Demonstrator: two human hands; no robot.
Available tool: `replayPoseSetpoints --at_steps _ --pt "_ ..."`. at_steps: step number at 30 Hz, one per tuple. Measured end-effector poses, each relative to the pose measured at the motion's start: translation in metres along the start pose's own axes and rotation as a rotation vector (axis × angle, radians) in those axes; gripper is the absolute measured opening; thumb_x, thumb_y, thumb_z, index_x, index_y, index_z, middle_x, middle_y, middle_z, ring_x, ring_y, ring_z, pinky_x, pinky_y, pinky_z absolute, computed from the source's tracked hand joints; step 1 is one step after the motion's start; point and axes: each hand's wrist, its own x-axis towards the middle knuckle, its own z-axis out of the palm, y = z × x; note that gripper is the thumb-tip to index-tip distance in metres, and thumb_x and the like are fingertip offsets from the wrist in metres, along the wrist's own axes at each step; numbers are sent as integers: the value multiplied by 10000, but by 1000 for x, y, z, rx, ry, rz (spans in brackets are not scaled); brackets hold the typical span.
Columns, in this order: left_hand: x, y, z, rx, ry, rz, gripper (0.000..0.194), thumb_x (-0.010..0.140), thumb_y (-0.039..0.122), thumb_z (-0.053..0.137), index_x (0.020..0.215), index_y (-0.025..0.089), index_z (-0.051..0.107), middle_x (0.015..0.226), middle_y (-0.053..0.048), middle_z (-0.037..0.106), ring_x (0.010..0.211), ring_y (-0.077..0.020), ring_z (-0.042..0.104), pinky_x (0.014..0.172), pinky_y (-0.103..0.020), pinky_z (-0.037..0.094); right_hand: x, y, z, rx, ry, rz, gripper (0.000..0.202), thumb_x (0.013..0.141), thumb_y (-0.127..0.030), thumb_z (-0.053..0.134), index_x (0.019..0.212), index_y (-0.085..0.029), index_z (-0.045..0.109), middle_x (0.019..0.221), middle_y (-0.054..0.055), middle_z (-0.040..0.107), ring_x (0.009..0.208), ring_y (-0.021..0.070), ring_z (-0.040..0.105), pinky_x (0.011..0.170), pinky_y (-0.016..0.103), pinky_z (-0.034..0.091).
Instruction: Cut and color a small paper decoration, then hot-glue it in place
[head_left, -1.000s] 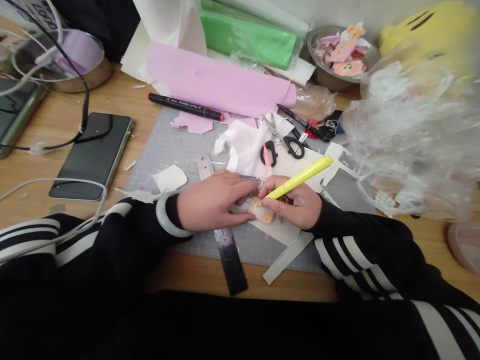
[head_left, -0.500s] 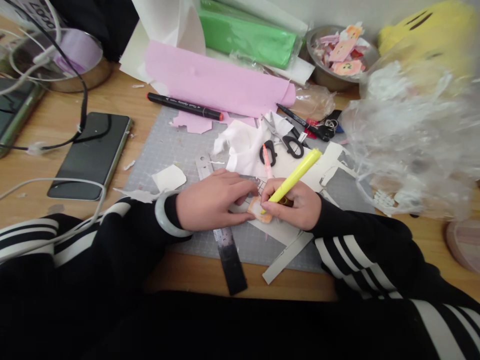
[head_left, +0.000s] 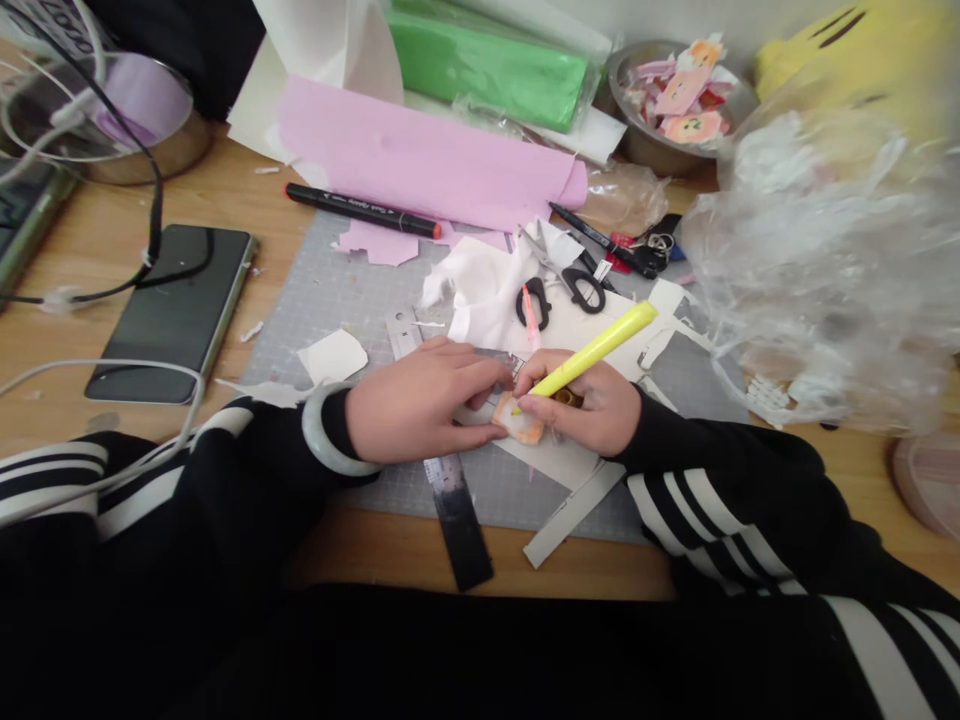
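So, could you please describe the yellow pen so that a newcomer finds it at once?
Start at the grey mat on the desk, then find the right hand over it. The yellow pen slants up from that hand, its tip at a small orange-edged piece. Unlike the black pens beyond, it is held and bright yellow.

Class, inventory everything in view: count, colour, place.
Gridded mat: one, grey, centre
Flat cutout: one, white-orange, above mat
Plastic pen: one, yellow, at cutout
Straight ruler: one, silver-black, across mat edge
Scissors: one, black-handled, centre
Slender markers: several, black, far centre
Large sheet: one, pink, back
Wrapped packet: one, green, back
Metal bowls: two, silver, back
Screened slabs: two, dark, left
Cables: several, black-white, left
Paper scraps: many, pale, around mat
Crumpled plastic: uncounted, clear, right
Plush: one, yellow, back right
Left hand, right hand: two, black-sleeved, at cutout
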Motion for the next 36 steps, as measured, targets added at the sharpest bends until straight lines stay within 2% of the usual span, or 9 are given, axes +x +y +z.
replayPoseSetpoints --at_steps 6,11,14,17,22,36 --pt "0 0 1 -19 3 0 217 832 381 549 930 190 518 729 17 543 690 -142 503 721 -274 331 0 0 -1 -66 -31 -4 110 812 -232 550 738 -153 532 610 -32 475 517 65 398 483 194 344" --pt "0 0 1 -10 16 2 203 830 371 554 872 178 507 702 19 519 670 -139 488 703 -269 326 0 0 -1 -56 -2 -17 95 826 -243 541 814 -149 533 666 -22 499 544 68 423 506 197 364" --pt "0 0 1 -14 11 2 209 830 374 555 899 182 511 713 20 523 676 -139 489 714 -271 327 0 0 -1 -69 -3 -21 85 818 -229 546 788 -150 537 651 -25 494 538 68 414 499 199 350" --pt "0 0 1 -23 3 0 214 829 367 558 942 190 517 733 19 537 694 -142 500 727 -274 326 0 -1 -1 -50 -23 4 103 811 -217 549 735 -151 525 597 -40 456 505 62 382 477 199 328" --pt "0 0 1 -19 8 2 207 831 373 551 903 182 518 727 14 536 696 -145 501 715 -272 322 0 -2 -1 -9 -14 29 95 816 -233 548 777 -149 529 603 -41 460 505 65 409 473 198 342" --pt "-1 -1 1 -27 9 1 226 832 372 559 951 183 524 724 30 522 693 -133 489 723 -267 315 0 -2 0 -2 -13 45 95 794 -202 552 724 -148 518 560 -55 434 488 55 378 463 190 312"
